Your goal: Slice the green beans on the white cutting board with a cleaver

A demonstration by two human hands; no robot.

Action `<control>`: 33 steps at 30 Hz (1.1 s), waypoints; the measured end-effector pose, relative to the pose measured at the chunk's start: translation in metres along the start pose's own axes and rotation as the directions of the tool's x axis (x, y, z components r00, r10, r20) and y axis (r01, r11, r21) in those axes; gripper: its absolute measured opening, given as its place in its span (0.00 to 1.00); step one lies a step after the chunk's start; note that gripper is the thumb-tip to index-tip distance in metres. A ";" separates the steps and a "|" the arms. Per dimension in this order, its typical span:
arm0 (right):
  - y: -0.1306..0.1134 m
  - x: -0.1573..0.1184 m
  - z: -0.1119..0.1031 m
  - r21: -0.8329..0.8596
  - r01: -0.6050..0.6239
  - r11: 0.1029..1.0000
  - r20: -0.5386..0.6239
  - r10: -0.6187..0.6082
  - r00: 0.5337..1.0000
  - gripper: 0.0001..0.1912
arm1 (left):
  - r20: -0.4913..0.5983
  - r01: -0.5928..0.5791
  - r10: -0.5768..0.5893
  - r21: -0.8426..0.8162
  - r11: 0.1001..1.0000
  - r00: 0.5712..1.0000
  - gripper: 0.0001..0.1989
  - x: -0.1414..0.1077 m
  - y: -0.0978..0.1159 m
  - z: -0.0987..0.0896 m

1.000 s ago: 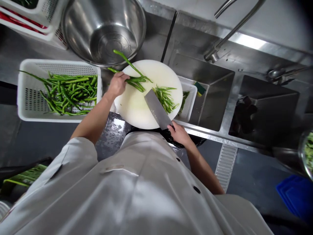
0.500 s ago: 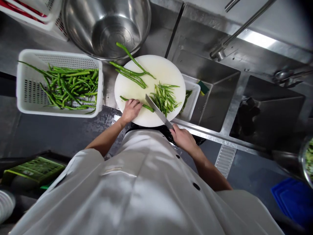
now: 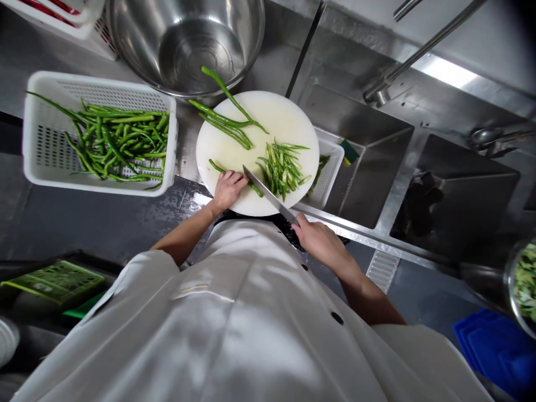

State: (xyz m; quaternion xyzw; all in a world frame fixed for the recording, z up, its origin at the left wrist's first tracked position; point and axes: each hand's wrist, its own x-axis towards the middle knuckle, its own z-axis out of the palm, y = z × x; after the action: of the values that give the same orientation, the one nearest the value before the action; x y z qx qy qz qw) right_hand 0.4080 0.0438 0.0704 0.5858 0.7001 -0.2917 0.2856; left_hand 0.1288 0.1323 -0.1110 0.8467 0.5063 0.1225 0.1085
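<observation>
On a round white cutting board (image 3: 293, 120), my left hand (image 3: 228, 190) presses a long green chili pepper (image 3: 216, 166) flat, its fingers closed over it. My right hand (image 3: 317, 237) grips the handle of a knife (image 3: 272, 197). The blade slants across the pepper just right of my left fingers. A pile of slanted green slices (image 3: 285, 167) lies right of the blade. Several whole green peppers (image 3: 226, 124) rest at the board's upper left, their ends sticking out past its edge.
A white plastic basket (image 3: 36, 151) of green peppers stands left. Behind the board is a large steel bowl (image 3: 138, 47). To the right are a small white basket (image 3: 334, 173), a sponge (image 3: 349, 152), two sinks (image 3: 389, 173) and a faucet (image 3: 381, 96).
The knife tip has shifted slightly left, closer to my left fingers, and the blade now lies over the pepper. My left hand stays on the pepper. The view has shifted slightly.
</observation>
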 end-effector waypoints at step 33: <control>-0.030 0.038 -0.017 0.098 0.128 0.987 -0.023 -0.126 0.992 0.23 | -0.100 -0.045 0.032 -0.127 0.991 0.994 0.17 -0.026 -0.011 0.007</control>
State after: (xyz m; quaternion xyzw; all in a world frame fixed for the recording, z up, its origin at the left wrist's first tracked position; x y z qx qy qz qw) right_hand 0.3721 0.0765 0.0558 0.5560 0.7230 -0.3387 0.2313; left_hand 0.1099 0.1140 -0.1231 0.8406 0.4855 0.1984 0.1357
